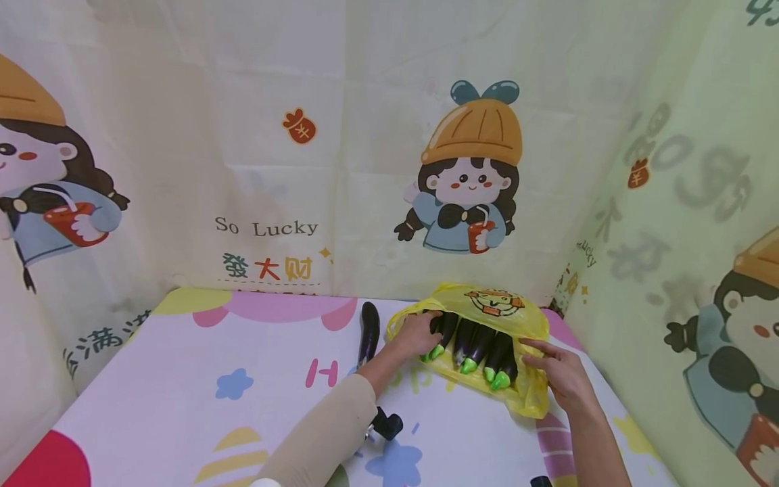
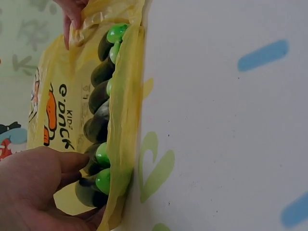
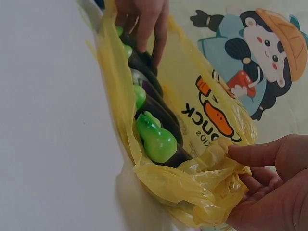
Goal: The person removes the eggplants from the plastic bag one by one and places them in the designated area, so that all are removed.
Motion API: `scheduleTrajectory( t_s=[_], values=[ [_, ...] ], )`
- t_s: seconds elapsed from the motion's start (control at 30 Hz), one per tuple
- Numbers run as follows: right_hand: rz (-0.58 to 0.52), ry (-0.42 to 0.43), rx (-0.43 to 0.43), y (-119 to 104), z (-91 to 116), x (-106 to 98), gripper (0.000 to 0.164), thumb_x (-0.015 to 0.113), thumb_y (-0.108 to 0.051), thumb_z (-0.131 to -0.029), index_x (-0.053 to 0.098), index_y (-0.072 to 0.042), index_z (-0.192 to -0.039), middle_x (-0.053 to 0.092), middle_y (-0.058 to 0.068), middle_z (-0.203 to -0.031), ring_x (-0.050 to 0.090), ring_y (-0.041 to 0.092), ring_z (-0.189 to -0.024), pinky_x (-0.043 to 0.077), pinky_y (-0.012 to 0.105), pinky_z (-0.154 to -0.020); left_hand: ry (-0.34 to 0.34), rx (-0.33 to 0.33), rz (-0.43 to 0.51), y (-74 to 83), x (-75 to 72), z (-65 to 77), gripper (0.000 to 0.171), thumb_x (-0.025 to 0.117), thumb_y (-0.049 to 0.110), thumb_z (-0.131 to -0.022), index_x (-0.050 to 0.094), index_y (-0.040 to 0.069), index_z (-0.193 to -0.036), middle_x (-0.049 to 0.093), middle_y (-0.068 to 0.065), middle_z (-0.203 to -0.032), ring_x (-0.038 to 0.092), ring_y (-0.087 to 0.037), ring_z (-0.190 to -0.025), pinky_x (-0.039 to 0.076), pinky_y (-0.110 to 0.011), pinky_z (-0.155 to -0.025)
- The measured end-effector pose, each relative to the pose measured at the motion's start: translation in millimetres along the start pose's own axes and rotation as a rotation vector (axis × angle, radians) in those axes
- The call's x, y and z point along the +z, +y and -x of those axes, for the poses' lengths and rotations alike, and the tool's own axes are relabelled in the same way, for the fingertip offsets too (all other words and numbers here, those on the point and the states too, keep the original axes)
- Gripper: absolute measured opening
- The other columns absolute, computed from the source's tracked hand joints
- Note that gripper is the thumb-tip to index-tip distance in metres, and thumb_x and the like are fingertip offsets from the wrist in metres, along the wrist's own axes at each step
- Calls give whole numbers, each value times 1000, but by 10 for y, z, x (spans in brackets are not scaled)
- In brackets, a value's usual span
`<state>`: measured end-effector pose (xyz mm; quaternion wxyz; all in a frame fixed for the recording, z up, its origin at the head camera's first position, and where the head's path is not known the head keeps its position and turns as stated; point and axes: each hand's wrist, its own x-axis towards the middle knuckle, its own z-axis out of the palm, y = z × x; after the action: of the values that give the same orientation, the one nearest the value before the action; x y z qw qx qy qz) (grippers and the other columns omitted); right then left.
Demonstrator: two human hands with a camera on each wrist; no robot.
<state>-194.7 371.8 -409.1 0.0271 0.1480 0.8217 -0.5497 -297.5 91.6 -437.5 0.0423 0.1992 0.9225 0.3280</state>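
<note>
- The bag (image 1: 528, 323), yellow and thin, is laid on the far right part of the table (image 1: 286, 345), with its mouth turned to the near side.
- A row of eggplants (image 1: 481, 343) is held inside the bag, side by side; most of the green ends (image 1: 502, 380) are turned toward the mouth.
- The left hand (image 1: 416, 335) is inserted in the left part of the mouth. Its fingers and thumb are placed about the leftmost eggplants, touching them; whether these are gripped cannot be told.
- The right hand (image 1: 562, 375) is positioned at the right end of the mouth. The crumpled bag edge is pinched there between thumb and fingers.
- The two hands are set apart, with most of the row between them.
- A loose eggplant (image 1: 368, 330) is located outside the bag, to its left, near the far edge of the table; its near end is hidden by the left arm.
- A black object (image 1: 389, 425) is partly covered by the beige sleeve (image 1: 322, 433), on the near side of the bag; it cannot be identified.
- The table is covered with a colourful print. Behind it, a pale backdrop (image 1: 365, 169) is hung, printed with cartoon figures (image 1: 475, 226) and lettering.
</note>
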Motion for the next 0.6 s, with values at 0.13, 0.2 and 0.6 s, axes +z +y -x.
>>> scheduleTrajectory(
  t_s=[0.13, 0.2, 0.6],
  values=[
    [8, 2, -5, 3, 0, -2, 49, 61, -20, -104, 54, -5, -151, 36, 26, -162, 46, 34, -134, 48, 16, -82, 4, 5, 1, 7, -17, 0, 52, 63, 17, -100, 55, 18, -151, 75, -15, -110, 63, -28, -95, 51, -35, -81],
    [9, 0, -4, -1, 2, -5, 49, 62, -20, -104, 54, -5, -151, 36, 26, -162, 47, 33, -133, 49, 16, -82, -8, 2, 0, 10, -26, -6, 52, 61, 13, -99, 55, 18, -151, 73, -15, -95, 55, -21, -72, 47, -29, -67],
    [-19, -3, 17, -24, 6, -8, 49, 61, -18, -104, 55, -6, -150, 34, 25, -163, 43, 33, -134, 47, 17, -83, -21, 11, 116, -10, -40, -6, 57, 58, 1, -94, 55, 16, -150, 31, 6, -49, 27, -7, -40, 29, -21, -42]
  ],
)
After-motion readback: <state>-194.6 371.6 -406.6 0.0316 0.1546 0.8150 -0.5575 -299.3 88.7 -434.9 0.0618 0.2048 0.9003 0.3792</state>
